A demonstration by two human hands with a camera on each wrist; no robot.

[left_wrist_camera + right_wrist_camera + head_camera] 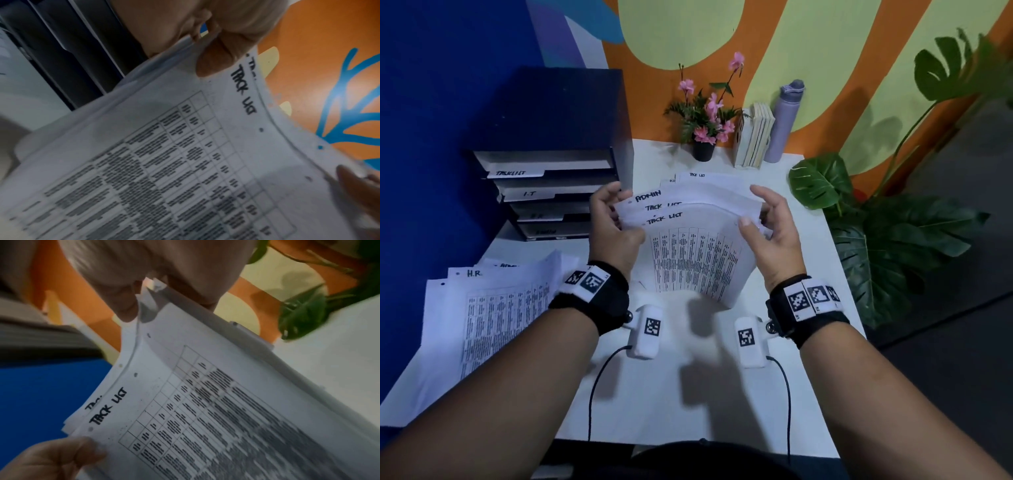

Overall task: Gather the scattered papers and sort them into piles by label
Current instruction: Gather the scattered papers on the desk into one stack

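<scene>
I hold a fanned stack of printed papers (695, 253) above the white table (654, 394). The front two sheets read "TASK LIST", the one behind reads "ADMIN". My left hand (613, 219) grips the stack's upper left corner, thumb on the front sheet (213, 65). My right hand (767, 222) pinches the upper right corner (127, 308). More labelled sheets (698, 176) lie flat on the table beyond the held stack. A spread of papers (493, 308) with "H.R." on top lies at the left.
A dark tray rack (551, 192) labelled TASK LIST, I.T, H.R and ADMIN stands at the back left. A flower pot (703, 147), books (755, 137) and a grey bottle (784, 123) line the back edge. A leafy plant (887, 240) stands off the right side.
</scene>
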